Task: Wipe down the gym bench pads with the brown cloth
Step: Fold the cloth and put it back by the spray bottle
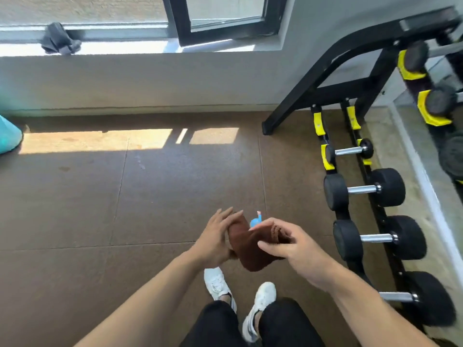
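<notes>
brown cloth (246,249), bunched, held above floor

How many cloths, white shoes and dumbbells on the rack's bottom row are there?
Cloths: 2, the brown cloth and a dark cloth
White shoes: 2
Bottom-row dumbbells: 4
Total: 8

No text, label, brand, number or sign can be read on anything in this view.
</notes>
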